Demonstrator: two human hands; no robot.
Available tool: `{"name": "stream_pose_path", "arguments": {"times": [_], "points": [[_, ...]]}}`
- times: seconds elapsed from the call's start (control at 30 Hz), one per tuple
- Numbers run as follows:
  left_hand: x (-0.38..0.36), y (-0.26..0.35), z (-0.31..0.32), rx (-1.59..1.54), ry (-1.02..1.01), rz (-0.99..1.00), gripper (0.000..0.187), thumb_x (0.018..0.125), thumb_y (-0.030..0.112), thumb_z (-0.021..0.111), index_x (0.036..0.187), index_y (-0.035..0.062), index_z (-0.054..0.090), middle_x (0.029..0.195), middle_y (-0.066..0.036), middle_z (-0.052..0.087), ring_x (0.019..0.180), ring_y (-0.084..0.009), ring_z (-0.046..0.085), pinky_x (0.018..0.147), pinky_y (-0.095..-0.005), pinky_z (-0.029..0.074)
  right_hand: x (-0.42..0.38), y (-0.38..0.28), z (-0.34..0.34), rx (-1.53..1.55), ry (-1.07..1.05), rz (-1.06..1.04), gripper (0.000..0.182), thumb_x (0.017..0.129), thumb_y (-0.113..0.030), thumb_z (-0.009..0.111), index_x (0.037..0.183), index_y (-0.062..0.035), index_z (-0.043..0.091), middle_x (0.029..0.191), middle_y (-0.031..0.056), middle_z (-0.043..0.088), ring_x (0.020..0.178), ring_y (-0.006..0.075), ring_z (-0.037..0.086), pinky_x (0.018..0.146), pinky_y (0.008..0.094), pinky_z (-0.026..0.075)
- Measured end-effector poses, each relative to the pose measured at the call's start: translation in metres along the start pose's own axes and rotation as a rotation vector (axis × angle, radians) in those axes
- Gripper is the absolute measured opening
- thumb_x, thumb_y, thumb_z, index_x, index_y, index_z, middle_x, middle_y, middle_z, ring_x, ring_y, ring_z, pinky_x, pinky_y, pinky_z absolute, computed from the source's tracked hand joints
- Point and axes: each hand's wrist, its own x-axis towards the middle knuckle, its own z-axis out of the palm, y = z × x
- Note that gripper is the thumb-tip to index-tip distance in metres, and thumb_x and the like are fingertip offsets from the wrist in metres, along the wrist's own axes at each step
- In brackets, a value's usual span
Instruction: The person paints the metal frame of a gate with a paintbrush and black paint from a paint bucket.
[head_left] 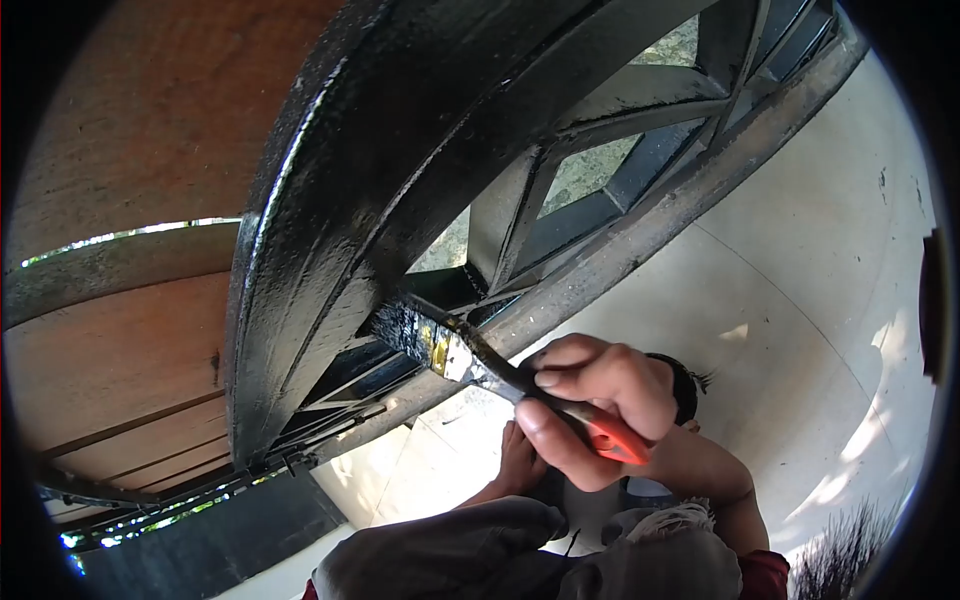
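Observation:
My right hand [610,400] is closed around the handle of a paintbrush [500,375], which is black with a red end. Its metal band is smeared with yellow and white, and the bristles are loaded with black paint. The bristle tips touch a black metal frame [340,230], near the inner corner beside its open lattice. Wet-looking shine runs along the frame's edge. My left hand is out of view.
Reddish-brown wooden panels [130,360] adjoin the frame on the left. A worn, greyish bar [640,240] borders the lattice. Below lies a pale floor [790,270]. My bare foot [517,462] and grey trousers [440,550] are underneath. Behind my hand is a dark object [687,385], partly hidden.

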Motion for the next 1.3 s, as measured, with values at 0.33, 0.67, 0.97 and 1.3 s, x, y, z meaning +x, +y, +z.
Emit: {"name": "stream_pose_path", "arguments": {"times": [0.33,0.67,0.97,1.3], "points": [[-0.003,-0.026,0.030,-0.442,0.036,-0.207,0.017,0.081,0.002,0.061,0.098,0.0029,0.062,0.110,-0.017,0.056,0.098,-0.0373,0.051,0.088,-0.0466,0.042,-0.019,-0.004,0.002,0.260,0.121,0.344,0.020,0.088,0.000,0.070,0.085,0.0052,0.051,0.069,0.0132,0.063,0.058,0.0126,0.064,0.057,0.0251,0.051],[0.002,0.007,0.000,-0.094,0.082,0.036,0.014,0.082,-0.001,0.057,0.095,0.0005,0.060,0.104,-0.017,0.056,0.092,-0.0373,0.051,0.082,-0.0454,0.043,-0.003,-0.013,-0.011,0.265,0.060,0.335,0.019,0.093,0.007,0.060,0.085,-0.0006,0.044,0.070,0.0075,0.058,0.057,0.0063,0.057,0.050,0.0217,0.043],[-0.003,-0.001,0.005,-0.122,0.093,0.014,0.015,0.081,0.003,0.060,0.096,0.0026,0.062,0.104,-0.015,0.057,0.098,-0.0361,0.053,0.087,-0.0452,0.043,-0.020,-0.025,-0.011,-0.221,-0.071,0.141,0.018,0.083,0.003,0.073,0.087,0.0042,0.055,0.079,0.0148,0.066,0.064,0.0118,0.064,0.057,0.0242,0.049],[-0.006,-0.006,0.010,-0.121,0.130,0.026,0.013,0.083,0.007,0.062,0.095,0.0053,0.063,0.103,-0.015,0.056,0.099,-0.0369,0.052,0.088,-0.0470,0.042,-0.038,-0.042,-0.016,-0.499,-0.143,0.183,0.019,0.088,-0.002,0.073,0.099,0.0022,0.057,0.078,0.0095,0.066,0.069,0.0116,0.065,0.061,0.0244,0.050]]}}
